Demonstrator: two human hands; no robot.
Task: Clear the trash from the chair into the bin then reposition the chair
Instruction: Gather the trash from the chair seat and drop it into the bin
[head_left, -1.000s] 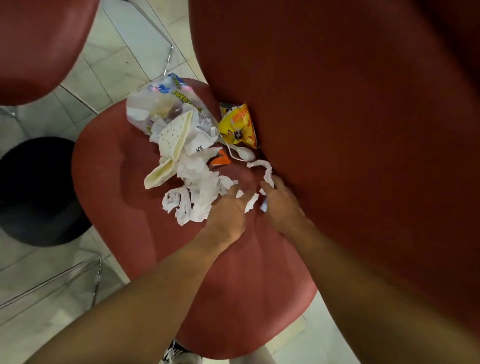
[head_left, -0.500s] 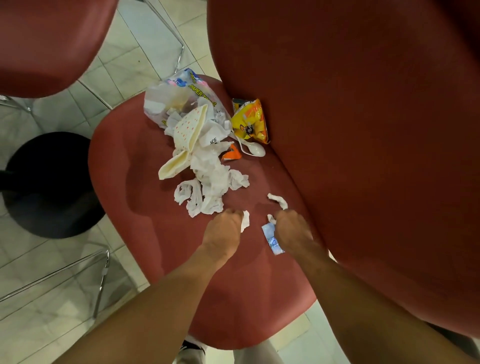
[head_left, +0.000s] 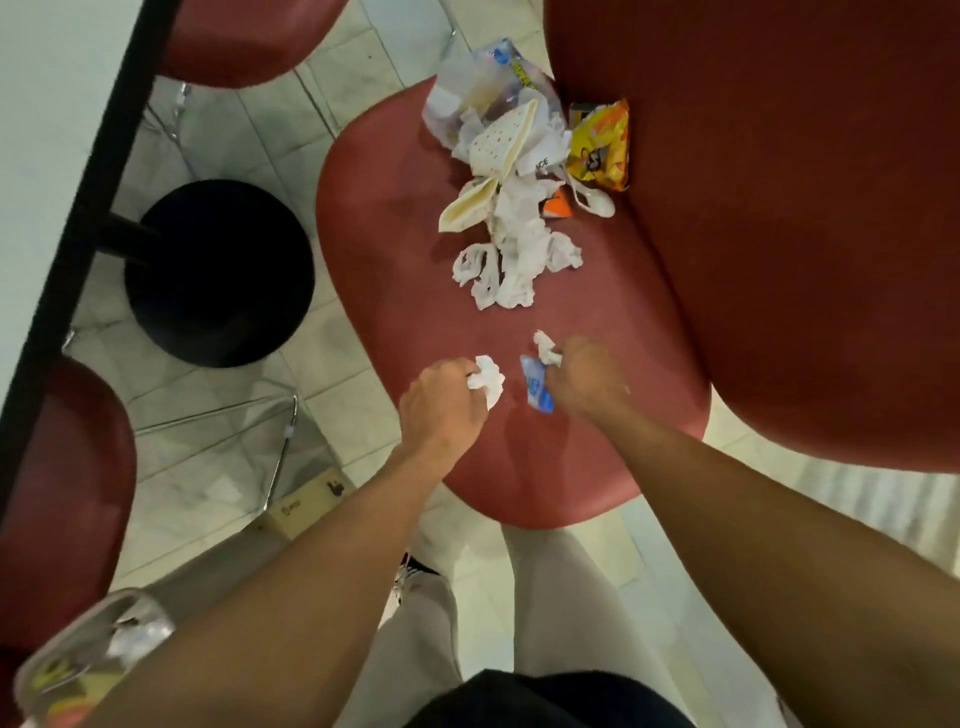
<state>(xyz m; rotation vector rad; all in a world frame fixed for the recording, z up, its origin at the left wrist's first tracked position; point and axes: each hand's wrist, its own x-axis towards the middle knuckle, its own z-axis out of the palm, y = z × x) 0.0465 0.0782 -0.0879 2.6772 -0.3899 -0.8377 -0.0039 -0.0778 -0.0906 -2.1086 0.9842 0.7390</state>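
Both hands are pulling back toward the near part of the seat since half a second ago, each now carrying scraps that were lying loose on the red upholstery. Left hand (head_left: 441, 402) is curling its fingers round a crumpled white tissue (head_left: 487, 379), which is sticking out past the knuckles. Right hand (head_left: 587, 376) is gripping a second small white wad (head_left: 545, 349) together with a blue and white wrapper (head_left: 535, 387), the wrapper poking down from the fist. Neither hand is touching the other; they are hovering just beside one another above the chair (head_left: 395, 270).

Farther back on the seat the main pile of trash is lying untouched: a heap of crumpled white napkins (head_left: 511, 260), a cream dotted paper wrapper (head_left: 493, 156) folded over on top, a clear plastic bag (head_left: 483, 83) with blue and yellow print at the seat's far edge, a yellow and orange snack packet (head_left: 600, 145) leaning against the backrest, a small orange scrap (head_left: 557, 207) and a white plastic spoon (head_left: 592, 202) just beside it.

To the left, a round black table base (head_left: 218, 270) is standing on the pale tiled floor (head_left: 208, 467), and the table (head_left: 47, 130) edge is running along the picture's left side. Other red chairs (head_left: 57, 499) are showing at the left and top, and a clear container (head_left: 93, 660) is sitting at the bottom left corner.
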